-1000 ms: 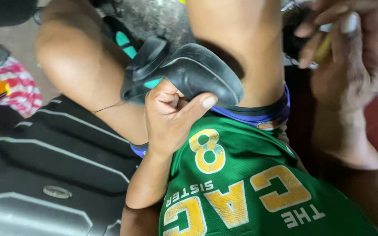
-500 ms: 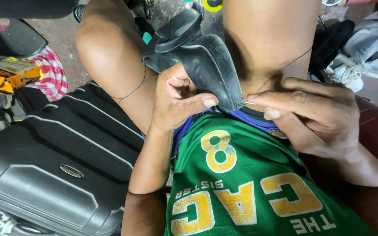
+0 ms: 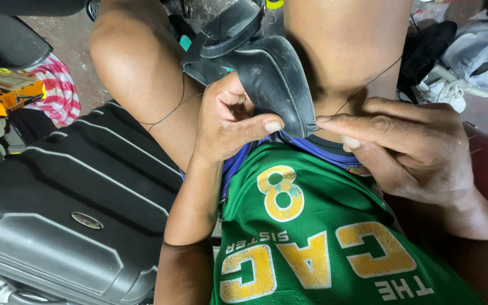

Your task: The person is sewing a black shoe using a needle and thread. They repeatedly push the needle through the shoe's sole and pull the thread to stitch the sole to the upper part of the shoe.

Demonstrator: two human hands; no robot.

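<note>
Sandal [image 3: 266,73] is sitting between your knees at twelve o'clock. Your left hand [image 3: 230,121] is pinching its sole edge, grip closed; your right hand [image 3: 408,149] is nipping the needle end with thread [image 3: 368,85] trailing. Slack thread is risking a snag; a slipping needle could be pricking your thumb.

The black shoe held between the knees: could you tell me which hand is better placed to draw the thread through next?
Probably the right hand: its fingertips pinch at the black shoe edge, where the thin dark thread runs up. The left hand grips the shoe, steadying it.
</note>
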